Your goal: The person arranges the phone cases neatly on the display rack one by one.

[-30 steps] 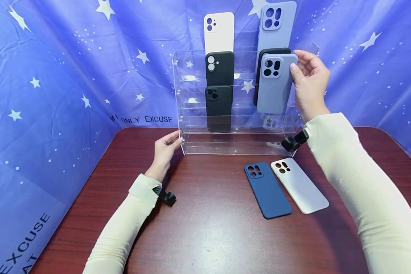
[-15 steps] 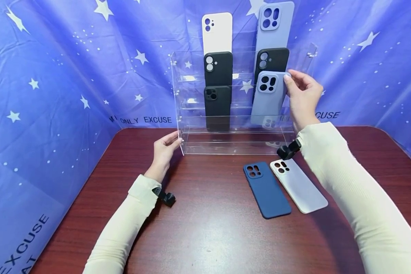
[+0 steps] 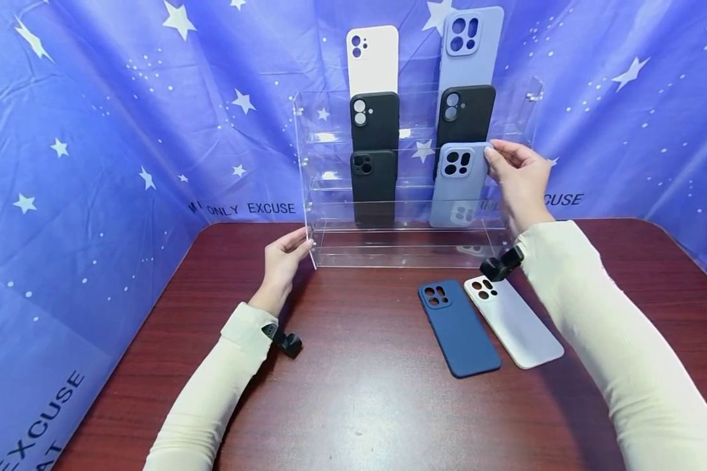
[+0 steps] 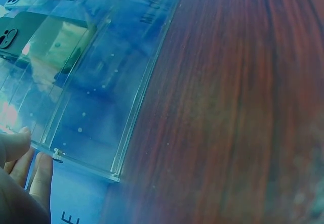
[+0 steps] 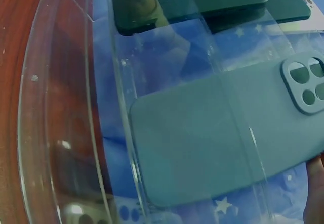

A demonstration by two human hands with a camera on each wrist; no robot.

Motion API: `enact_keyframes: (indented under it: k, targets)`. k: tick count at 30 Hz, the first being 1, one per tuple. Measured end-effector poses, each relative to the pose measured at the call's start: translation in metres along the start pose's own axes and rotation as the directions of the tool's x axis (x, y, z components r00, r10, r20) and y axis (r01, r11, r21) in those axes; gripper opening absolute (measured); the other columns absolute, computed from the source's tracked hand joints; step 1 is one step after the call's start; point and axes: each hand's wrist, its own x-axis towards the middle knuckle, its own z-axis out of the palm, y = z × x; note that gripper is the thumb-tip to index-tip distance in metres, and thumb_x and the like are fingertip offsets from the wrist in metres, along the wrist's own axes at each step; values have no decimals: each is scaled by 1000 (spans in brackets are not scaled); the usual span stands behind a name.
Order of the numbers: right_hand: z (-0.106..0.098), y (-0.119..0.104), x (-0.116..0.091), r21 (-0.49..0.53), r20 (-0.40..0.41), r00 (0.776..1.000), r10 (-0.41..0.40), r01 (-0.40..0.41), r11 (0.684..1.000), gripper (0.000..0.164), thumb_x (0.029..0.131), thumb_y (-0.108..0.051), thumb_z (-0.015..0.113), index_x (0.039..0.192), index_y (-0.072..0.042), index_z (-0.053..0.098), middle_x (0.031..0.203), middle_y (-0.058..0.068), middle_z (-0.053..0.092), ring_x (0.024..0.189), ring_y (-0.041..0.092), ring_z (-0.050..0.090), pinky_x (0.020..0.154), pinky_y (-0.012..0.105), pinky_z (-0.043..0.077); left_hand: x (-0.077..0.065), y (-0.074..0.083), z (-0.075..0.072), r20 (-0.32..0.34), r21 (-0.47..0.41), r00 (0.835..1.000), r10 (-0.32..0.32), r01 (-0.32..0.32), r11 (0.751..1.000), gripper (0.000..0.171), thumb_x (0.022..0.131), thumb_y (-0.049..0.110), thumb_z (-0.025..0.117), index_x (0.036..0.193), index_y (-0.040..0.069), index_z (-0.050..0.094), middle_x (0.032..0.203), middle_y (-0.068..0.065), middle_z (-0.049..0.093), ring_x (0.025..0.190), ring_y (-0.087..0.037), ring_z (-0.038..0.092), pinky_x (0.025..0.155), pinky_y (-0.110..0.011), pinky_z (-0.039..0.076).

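Observation:
At the upper corner of a lavender phone case (image 3: 468,186), my right hand (image 3: 521,183) pinches with thumb and fingers. The case stands upright in a lower tier of a clear acrylic display rack (image 3: 412,257). In the right wrist view the lavender case's (image 5: 202,138) bottom edge sits down behind the clear front lip. My left hand (image 3: 279,268) grips the rack's left side panel near its foot, thumb in front and fingers behind. Black phone cases (image 3: 374,186) and a white one (image 3: 373,62) stand in a column at left; a black case (image 3: 465,114) is behind the lavender one.
A dark blue phone case (image 3: 462,333) and a white phone case (image 3: 521,327) lie flat on the brown wooden table (image 3: 342,379), in front of the rack's right half. Another lavender case (image 3: 486,49) stands in the top tier. A blue starry curtain (image 3: 124,131) hangs behind.
My right hand has lowered the lavender case from in front of the black case down into the lower tier. The left hand has stayed on the rack's side.

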Motion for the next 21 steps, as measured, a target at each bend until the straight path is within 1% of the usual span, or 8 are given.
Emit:
enact_keyframes:
  k: [3, 5, 8, 12, 18, 20, 21]
  targets:
    - [1, -1, 0, 27, 20, 1000, 7, -8, 1000, 13, 76, 4, 74, 85, -5, 74, 73, 1, 69, 66, 7, 63, 62, 16, 55, 0, 0, 0, -5, -5, 1000, 3, -3, 1000, 36, 81, -12, 64, 117, -10, 60, 117, -29, 58, 76, -1, 65, 76, -20, 55]
    - [2, -3, 0, 8, 16, 1000, -5, 4, 1000, 13, 75, 4, 75, 85, -3, 74, 73, 2, 70, 66, 8, 64, 63, 17, 56, -1, 1, -1, -5, -8, 1000, 5, -5, 1000, 36, 81, -13, 63, 117, -10, 60, 117, -29, 58, 76, -1, 65, 77, -21, 55]
    - [3, -4, 0, -77, -6, 999, -41, 40, 996, 11, 73, 1, 78, 82, -4, 74, 71, 0, 69, 66, 8, 65, 65, 17, 56, -1, 2, -1, 0, -8, 1000, 7, -7, 1000, 36, 82, -13, 63, 118, -11, 59, 118, -30, 58, 77, -1, 65, 77, -21, 55]
    - [0, -5, 0, -178, -23, 998, -66, 61, 982, 9, 72, -3, 80, 77, -6, 73, 66, -3, 68, 62, 8, 65, 63, 17, 56, -1, 2, -1, 3, 0, 1000, 3, -3, 1000, 36, 81, -12, 64, 118, -10, 60, 116, -30, 58, 76, -2, 65, 77, -21, 56]
    - [-12, -4, -3, -197, 16, 997, -79, 81, 977, 10, 73, -5, 80, 80, -5, 73, 66, -3, 69, 63, 8, 66, 62, 17, 56, -1, 2, 0, -1, 24, 1000, -9, 9, 1000, 37, 81, -11, 65, 117, -9, 60, 114, -27, 61, 76, -2, 65, 77, -20, 55]
    - [-19, -4, -8, -252, 31, 994, -100, 105, 962, 11, 73, -9, 80, 82, -6, 74, 67, -5, 69, 63, 7, 65, 62, 15, 54, -1, 2, 0, -5, 14, 1000, -9, 9, 1000, 36, 81, -11, 65, 117, -9, 61, 114, -27, 61, 76, -2, 65, 77, -21, 55]
    - [-23, -4, -11, -294, 40, 993, -108, 115, 949, 12, 74, -11, 80, 84, -8, 75, 68, -7, 69, 63, 5, 64, 62, 13, 53, -1, 2, 0, -4, 10, 1000, -8, 8, 1000, 36, 81, -11, 65, 116, -9, 61, 114, -28, 61, 77, -2, 65, 77, -21, 55]
